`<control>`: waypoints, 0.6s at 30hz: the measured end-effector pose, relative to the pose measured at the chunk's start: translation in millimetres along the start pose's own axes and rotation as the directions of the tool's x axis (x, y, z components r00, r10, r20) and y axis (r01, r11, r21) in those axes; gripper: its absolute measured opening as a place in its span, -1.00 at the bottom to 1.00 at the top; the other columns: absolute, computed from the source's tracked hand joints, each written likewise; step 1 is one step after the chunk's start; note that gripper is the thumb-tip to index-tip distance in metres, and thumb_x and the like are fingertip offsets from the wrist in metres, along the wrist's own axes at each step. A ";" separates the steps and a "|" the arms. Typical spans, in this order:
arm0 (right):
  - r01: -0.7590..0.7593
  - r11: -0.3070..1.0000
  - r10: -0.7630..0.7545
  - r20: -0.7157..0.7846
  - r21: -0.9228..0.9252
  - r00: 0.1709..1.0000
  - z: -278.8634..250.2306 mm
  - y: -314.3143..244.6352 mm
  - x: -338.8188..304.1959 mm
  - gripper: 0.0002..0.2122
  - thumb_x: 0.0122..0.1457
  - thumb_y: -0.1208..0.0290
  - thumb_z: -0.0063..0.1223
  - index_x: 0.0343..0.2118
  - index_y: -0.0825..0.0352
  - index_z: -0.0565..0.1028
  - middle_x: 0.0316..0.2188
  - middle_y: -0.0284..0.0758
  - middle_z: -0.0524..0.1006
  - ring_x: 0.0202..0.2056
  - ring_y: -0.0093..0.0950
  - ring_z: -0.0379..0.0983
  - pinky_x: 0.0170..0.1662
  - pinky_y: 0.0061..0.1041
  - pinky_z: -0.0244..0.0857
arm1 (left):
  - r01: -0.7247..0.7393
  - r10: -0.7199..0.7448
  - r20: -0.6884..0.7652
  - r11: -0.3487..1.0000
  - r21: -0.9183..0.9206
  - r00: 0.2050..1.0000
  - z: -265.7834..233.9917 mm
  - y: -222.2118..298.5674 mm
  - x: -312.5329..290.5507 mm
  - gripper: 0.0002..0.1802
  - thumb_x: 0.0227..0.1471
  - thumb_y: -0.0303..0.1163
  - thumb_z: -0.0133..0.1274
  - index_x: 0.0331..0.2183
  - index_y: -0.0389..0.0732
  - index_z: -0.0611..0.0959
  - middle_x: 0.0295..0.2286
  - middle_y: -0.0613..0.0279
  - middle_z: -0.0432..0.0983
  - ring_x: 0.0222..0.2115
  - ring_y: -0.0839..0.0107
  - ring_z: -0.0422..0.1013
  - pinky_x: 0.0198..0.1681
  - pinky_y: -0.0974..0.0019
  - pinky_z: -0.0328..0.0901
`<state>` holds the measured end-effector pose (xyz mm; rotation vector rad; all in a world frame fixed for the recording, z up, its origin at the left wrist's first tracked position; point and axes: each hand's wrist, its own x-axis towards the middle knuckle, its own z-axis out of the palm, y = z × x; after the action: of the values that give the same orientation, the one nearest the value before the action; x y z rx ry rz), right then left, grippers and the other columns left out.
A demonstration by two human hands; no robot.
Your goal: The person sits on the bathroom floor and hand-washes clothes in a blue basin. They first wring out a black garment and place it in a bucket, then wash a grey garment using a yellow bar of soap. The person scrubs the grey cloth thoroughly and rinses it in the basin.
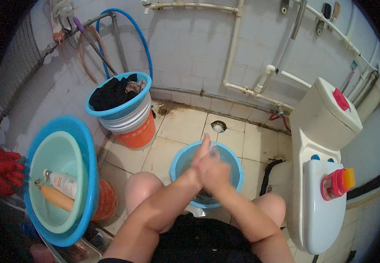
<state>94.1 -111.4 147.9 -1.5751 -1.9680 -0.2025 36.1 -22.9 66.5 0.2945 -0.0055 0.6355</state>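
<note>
Over a light blue basin [241, 175] on the floor, my two hands are pressed against each other. A digit of my left hand [200, 156] is stretched out, pointing away from me. My right hand [216, 173] is bent against it and smeared by motion. Between the hands is a small pale patch too blurred to name. The basin stands between my knees and has something dark low inside, mostly hidden by my hands and forearms.
Dark clothes [111, 94] fill a blue basin on a white and orange bucket [139, 131]. At left, a pale green basin [79, 175] holding bottles sits inside a larger blue one [31, 144]. Right is a toilet [317, 219] with a pink jar [332, 185] on its lid. Ahead lies a floor drain [218, 126].
</note>
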 end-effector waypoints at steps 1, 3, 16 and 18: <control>-0.195 0.980 0.194 0.008 0.046 0.981 2.3 20.8 6.2 -0.77 0.04 0.24 -0.10 -0.62 0.26 0.41 -0.63 -0.16 0.45 -0.55 -0.16 0.40 -0.45 -0.19 0.26 | -0.064 0.078 -0.304 0.996 0.057 0.949 43.1 -20.5 4.7 -0.61 0.07 0.00 -0.17 -0.46 -0.13 0.48 -0.50 0.32 0.43 -0.44 0.44 0.38 -0.36 0.32 0.31; -0.534 0.834 0.534 0.042 0.142 0.845 2.3 64.0 22.5 -0.80 0.04 0.25 -0.10 -0.58 0.24 0.44 -0.65 -0.18 0.46 -0.58 -0.15 0.40 -0.33 -0.19 0.30 | -0.029 0.095 -0.607 0.992 0.119 0.789 68.0 -42.0 8.6 -0.66 0.07 -0.04 -0.19 -0.51 -0.08 0.46 -0.53 0.35 0.40 -0.45 0.44 0.37 -0.33 0.30 0.31; -0.583 0.407 0.611 0.264 0.704 0.746 33.4 100.1 12.4 -0.60 0.09 0.04 -0.06 -0.40 0.39 0.47 -0.53 -0.14 0.49 -0.47 -0.38 0.39 -0.34 -0.42 0.26 | 0.091 -0.028 -0.436 0.988 0.124 0.900 70.1 1.2 -7.1 -0.45 0.07 0.07 -0.22 -0.21 -0.25 0.46 -0.24 0.15 0.46 -0.26 0.25 0.42 -0.11 0.15 0.28; -0.647 0.077 0.577 0.496 0.759 0.649 7.4 107.4 12.1 -0.57 0.07 0.03 -0.02 -0.36 0.43 0.47 -0.51 -0.24 0.49 -0.44 -0.49 0.36 -0.31 -0.48 0.26 | 0.032 0.065 -0.440 0.977 0.209 0.896 82.5 25.4 -6.5 -0.43 0.07 0.09 -0.23 -0.22 -0.27 0.45 -0.26 0.12 0.47 -0.26 0.24 0.42 -0.13 0.13 0.28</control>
<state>189.7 -67.4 122.1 -1.3883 -0.8219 1.1546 23.0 -29.8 151.8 0.3492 0.5051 0.7104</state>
